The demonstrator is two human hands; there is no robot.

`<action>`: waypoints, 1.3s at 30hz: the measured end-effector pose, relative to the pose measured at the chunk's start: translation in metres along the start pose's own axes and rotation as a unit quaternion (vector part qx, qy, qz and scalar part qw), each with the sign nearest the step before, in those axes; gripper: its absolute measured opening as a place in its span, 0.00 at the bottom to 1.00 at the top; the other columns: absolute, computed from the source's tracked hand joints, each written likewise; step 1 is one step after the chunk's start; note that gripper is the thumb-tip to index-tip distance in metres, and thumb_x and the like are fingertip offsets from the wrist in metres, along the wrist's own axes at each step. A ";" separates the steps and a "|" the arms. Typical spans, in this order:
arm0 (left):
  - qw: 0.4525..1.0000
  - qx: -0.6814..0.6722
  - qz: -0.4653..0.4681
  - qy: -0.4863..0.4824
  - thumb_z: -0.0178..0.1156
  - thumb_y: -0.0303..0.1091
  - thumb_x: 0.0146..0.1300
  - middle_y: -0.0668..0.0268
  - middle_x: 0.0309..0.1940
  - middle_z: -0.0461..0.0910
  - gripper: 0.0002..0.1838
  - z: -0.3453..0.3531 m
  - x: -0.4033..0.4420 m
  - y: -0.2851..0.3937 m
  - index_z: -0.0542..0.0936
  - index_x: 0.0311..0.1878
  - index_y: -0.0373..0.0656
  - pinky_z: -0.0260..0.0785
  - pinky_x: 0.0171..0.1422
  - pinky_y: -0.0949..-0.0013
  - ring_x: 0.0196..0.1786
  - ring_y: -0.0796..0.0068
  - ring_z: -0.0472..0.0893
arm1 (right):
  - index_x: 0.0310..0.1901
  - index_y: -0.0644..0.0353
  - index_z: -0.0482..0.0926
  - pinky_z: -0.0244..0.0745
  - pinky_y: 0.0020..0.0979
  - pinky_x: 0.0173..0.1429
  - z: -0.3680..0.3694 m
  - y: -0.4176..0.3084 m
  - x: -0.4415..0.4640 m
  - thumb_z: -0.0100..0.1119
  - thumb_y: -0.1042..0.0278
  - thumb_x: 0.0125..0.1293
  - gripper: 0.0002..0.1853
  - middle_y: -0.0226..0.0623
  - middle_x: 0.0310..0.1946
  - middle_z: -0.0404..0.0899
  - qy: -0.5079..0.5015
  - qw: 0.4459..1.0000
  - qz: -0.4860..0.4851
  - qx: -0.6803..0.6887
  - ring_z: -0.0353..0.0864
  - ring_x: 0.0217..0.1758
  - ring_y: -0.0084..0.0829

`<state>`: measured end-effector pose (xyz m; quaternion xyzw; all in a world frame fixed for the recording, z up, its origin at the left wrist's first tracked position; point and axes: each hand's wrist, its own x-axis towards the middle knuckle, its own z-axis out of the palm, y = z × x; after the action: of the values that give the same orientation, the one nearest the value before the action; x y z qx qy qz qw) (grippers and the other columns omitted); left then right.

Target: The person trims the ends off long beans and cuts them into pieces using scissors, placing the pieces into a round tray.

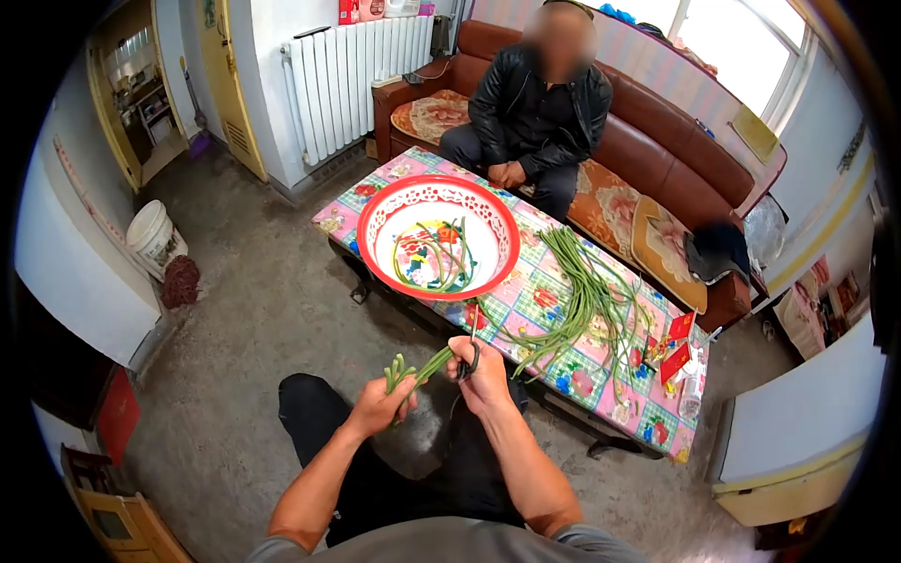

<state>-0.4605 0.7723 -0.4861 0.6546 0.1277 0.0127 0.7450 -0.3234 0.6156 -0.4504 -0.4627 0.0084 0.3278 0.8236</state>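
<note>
My left hand (383,407) is closed around a small bunch of long green beans (435,364), whose stems run across to my right hand. A pair of scissors (467,362) with black handles is gripped in my right hand (485,375), its blades pointing up toward the table edge. Both hands are above my lap, close together. Beyond them, a red-rimmed enamel basin (368,242) on the table holds a few long beans (462,253). To its right lies a loose pile of long green beans (584,296), some trailing toward the near edge.
The low table (572,385) has a flowered cloth; red boxes (674,362) and a clear jar (692,394) stand at its right end. A person (540,103) sits on the brown sofa (657,131) behind it. A white bucket (156,235) stands on the floor at left.
</note>
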 end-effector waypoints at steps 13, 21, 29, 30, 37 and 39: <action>0.913 0.275 0.277 0.120 0.59 0.28 0.71 0.56 0.34 0.79 0.10 0.027 0.005 0.007 0.82 0.53 0.40 0.71 0.40 0.58 0.38 0.53 0.79 | 0.43 0.64 0.80 0.70 0.23 0.33 0.019 0.045 -0.029 0.68 0.65 0.70 0.11 0.28 0.29 0.80 0.055 0.996 -0.046 -0.057 0.76 0.28 0.19; 0.938 0.210 0.238 0.140 0.58 0.26 0.73 0.60 0.38 0.82 0.15 0.030 -0.005 -0.005 0.79 0.61 0.37 0.74 0.41 0.67 0.35 0.70 0.80 | 0.41 0.62 0.77 0.71 0.20 0.31 0.019 0.049 -0.025 0.66 0.68 0.71 0.09 0.30 0.30 0.82 0.054 0.985 -0.116 -0.118 0.76 0.27 0.16; 0.977 -0.110 0.073 0.169 0.49 0.42 0.81 0.58 0.33 0.85 0.19 0.019 0.004 -0.025 0.78 0.57 0.34 0.80 0.41 0.67 0.33 0.70 0.86 | 0.39 0.63 0.76 0.82 0.25 0.32 0.022 0.029 -0.024 0.66 0.69 0.71 0.09 0.35 0.31 0.83 0.020 0.968 -0.150 -0.202 0.83 0.29 0.23; 0.977 -0.110 0.077 0.166 0.49 0.42 0.81 0.58 0.33 0.85 0.19 0.015 0.003 -0.026 0.78 0.57 0.34 0.80 0.41 0.67 0.33 0.70 0.86 | 0.40 0.63 0.75 0.83 0.25 0.31 0.022 0.025 -0.024 0.66 0.70 0.71 0.09 0.37 0.32 0.83 0.013 0.973 -0.155 -0.171 0.86 0.32 0.25; 0.942 -0.198 0.008 0.271 0.51 0.52 0.79 0.74 0.18 0.68 0.26 -0.039 0.014 -0.034 0.78 0.58 0.34 0.59 0.20 0.76 0.16 0.85 0.64 | 0.40 0.62 0.75 0.82 0.25 0.29 0.029 -0.057 -0.026 0.64 0.72 0.71 0.07 0.40 0.33 0.84 -0.033 0.966 -0.184 -0.179 0.87 0.30 0.28; 0.926 -0.239 0.012 0.294 0.52 0.52 0.79 0.75 0.17 0.65 0.25 -0.059 0.021 -0.042 0.77 0.57 0.36 0.54 0.19 0.75 0.15 0.86 0.60 | 0.41 0.63 0.76 0.82 0.25 0.30 0.042 -0.093 -0.028 0.64 0.71 0.71 0.07 0.39 0.32 0.84 -0.047 0.958 -0.194 -0.208 0.86 0.30 0.27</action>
<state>-0.4582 0.8273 -0.5371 0.4258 0.3263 0.2430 0.8082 -0.3066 0.5997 -0.3470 -0.6004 -0.1887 0.1780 0.7565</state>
